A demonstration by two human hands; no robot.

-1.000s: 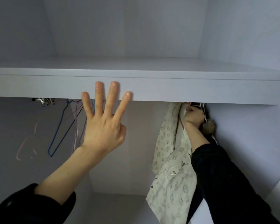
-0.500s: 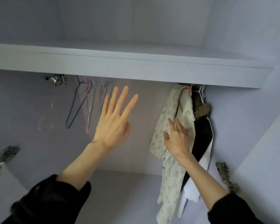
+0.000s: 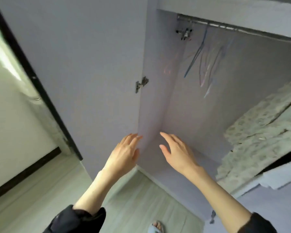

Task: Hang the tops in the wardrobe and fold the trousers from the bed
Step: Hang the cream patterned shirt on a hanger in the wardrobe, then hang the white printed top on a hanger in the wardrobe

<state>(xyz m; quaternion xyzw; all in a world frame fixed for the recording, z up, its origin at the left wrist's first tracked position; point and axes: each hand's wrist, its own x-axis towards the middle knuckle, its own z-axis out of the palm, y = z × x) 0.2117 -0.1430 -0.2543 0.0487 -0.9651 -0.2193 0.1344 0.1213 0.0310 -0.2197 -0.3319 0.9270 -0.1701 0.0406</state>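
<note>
Both my hands hang in front of the open lilac wardrobe [image 3: 200, 115] and hold nothing. My left hand [image 3: 124, 153] is near the front edge of the wardrobe's left side panel, fingers relaxed. My right hand [image 3: 176, 152] is just right of it, fingers straight, in front of the wardrobe's inside. A floral cream top [image 3: 260, 132] hangs at the right, with a dark garment [image 3: 289, 158] and a white one [image 3: 275, 179] behind it. Several bare wire hangers [image 3: 207, 59] hang from the rail [image 3: 225, 27]. The bed and trousers are out of view.
The wardrobe's left door [image 3: 84, 64] stands open, with a metal hinge [image 3: 141, 84] on its edge. A black-framed panel [image 3: 32, 78] runs along the left. Pale wood floor [image 3: 138, 202] lies below, and a slippered foot [image 3: 156, 227] shows at the bottom.
My head has turned down and left. My right hand has let go of the floral top and both hands have dropped away from the shelf and the clothes.
</note>
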